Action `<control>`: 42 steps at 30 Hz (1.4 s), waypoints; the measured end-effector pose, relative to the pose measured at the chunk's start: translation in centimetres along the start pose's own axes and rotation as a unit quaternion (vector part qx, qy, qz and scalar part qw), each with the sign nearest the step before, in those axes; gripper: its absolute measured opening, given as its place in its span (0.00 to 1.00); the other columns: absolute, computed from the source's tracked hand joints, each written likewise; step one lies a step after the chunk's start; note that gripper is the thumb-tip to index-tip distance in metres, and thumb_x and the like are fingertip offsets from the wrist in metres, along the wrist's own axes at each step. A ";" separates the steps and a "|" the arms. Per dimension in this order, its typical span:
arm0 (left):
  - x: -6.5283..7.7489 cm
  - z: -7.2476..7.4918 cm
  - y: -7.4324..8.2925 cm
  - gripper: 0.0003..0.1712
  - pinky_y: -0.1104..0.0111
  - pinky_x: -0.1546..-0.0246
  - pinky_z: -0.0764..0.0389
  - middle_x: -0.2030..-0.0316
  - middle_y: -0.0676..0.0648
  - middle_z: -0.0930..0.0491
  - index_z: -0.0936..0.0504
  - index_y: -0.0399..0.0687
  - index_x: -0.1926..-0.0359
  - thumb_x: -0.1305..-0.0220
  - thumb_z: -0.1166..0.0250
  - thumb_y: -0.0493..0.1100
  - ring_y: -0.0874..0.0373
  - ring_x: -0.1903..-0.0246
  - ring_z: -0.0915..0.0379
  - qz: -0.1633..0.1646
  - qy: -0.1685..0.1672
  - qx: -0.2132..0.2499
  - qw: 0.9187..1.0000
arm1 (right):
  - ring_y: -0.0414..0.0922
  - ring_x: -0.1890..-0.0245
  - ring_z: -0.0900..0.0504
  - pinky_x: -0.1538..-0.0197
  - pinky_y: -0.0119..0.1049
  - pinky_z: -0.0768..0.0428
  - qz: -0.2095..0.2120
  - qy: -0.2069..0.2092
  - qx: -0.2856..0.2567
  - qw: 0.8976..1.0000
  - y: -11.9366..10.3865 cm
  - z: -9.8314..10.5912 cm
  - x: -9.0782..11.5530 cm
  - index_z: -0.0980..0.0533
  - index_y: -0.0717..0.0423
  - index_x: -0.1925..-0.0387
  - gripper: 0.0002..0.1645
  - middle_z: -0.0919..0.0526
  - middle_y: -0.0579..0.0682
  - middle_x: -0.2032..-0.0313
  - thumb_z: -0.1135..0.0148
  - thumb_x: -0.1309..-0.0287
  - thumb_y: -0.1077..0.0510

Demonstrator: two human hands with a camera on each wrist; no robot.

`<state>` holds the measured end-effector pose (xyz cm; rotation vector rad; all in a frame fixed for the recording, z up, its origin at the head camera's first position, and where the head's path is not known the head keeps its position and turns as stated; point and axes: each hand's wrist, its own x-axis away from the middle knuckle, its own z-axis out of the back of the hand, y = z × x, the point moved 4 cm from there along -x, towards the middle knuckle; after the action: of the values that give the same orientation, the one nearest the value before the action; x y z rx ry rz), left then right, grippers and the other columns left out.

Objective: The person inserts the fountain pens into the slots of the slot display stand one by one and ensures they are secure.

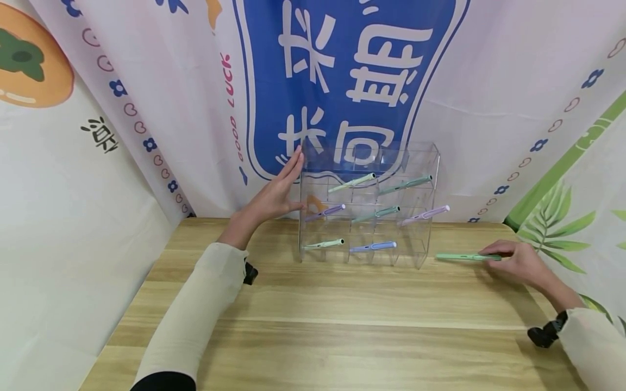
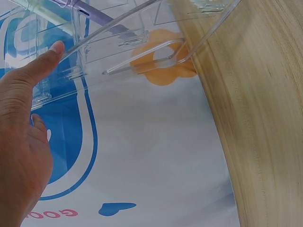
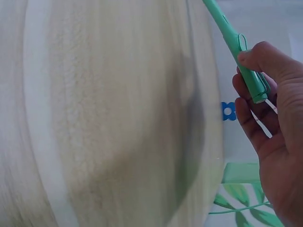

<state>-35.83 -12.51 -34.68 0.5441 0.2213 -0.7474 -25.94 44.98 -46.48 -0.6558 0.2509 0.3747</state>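
Note:
A clear acrylic pen rack (image 1: 424, 255) stands upright on the table, its compartments holding several slanted pens. My left hand (image 1: 276, 195) rests against the rack's left side with fingers stretched out; the left wrist view shows the thumb (image 2: 49, 56) on the rack's edge. Off to the right of the rack, my right hand (image 1: 520, 263) pinches a green pen (image 1: 459, 257) by its capped end between thumb and fingers. The pen points left toward the rack, low over the table. In the right wrist view the pen's clip (image 3: 243, 41) shows beside the thumb.
Among the racked pens are a pale green pen (image 1: 352, 183), a purple pen (image 1: 326, 212), a lilac pen (image 1: 426, 215) and a blue pen (image 1: 374, 247). A printed curtain (image 1: 489, 136) hangs right behind the rack along the back edge of the wooden table (image 1: 342, 336).

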 end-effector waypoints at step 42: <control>0.1 0.2 0.2 0.72 0.56 0.44 0.14 0.15 0.47 0.77 0.63 0.37 0.15 0.44 0.18 0.33 0.45 0.16 0.60 -0.004 -0.007 -0.005 1.000 | 0.27 0.64 0.17 0.62 0.14 0.22 0.105 0.062 -0.033 0.992 -7.7 2.0 -1.2 0.10 0.57 0.68 0.23 0.10 0.41 0.65 0.20 0.66 0.81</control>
<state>-35.64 -12.56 -34.50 0.5293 0.2145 -0.7563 -23.66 40.29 -40.39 -0.7202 0.4288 0.5463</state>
